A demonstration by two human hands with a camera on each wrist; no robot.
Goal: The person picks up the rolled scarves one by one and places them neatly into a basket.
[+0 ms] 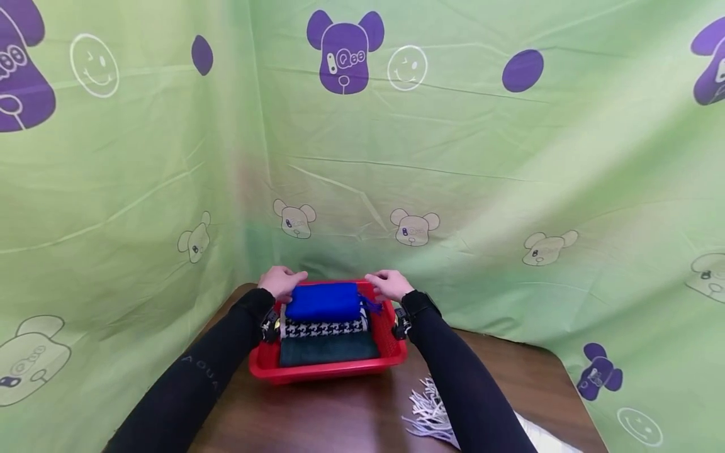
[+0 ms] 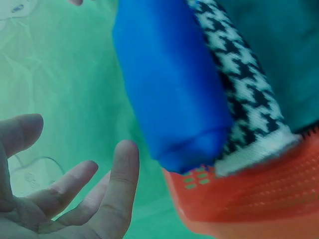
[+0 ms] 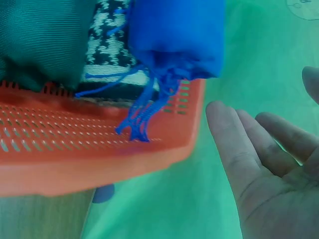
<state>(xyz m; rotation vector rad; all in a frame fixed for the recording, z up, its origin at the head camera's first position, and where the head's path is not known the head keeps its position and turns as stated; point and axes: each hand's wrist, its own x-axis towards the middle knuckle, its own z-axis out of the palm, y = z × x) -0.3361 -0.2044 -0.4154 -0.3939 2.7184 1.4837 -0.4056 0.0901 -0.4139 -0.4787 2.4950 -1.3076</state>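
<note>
A red plastic basket (image 1: 331, 370) with slotted sides holds three folded cloths side by side. At the back lies a bright blue fringed scarf (image 1: 323, 302), its tassels (image 3: 139, 119) hanging over the basket's right side. Beside it is a black-and-white houndstooth cloth (image 1: 323, 329), and a dark green cloth (image 1: 328, 349) sits nearest the front. My left hand (image 1: 277, 282) is by the back left corner, with fingers (image 2: 124, 169) spread apart from the scarf. By the back right corner is my right hand (image 1: 391, 285), its palm empty and fingers (image 3: 229, 134) extended just outside the rim.
The basket stands on a brown wooden table (image 1: 317, 415). Pale fringe (image 1: 432, 412) and a white cloth (image 1: 544, 435) lie at the front right, partly behind my right sleeve. Green printed curtain (image 1: 362, 176) hangs close behind the basket and along the left.
</note>
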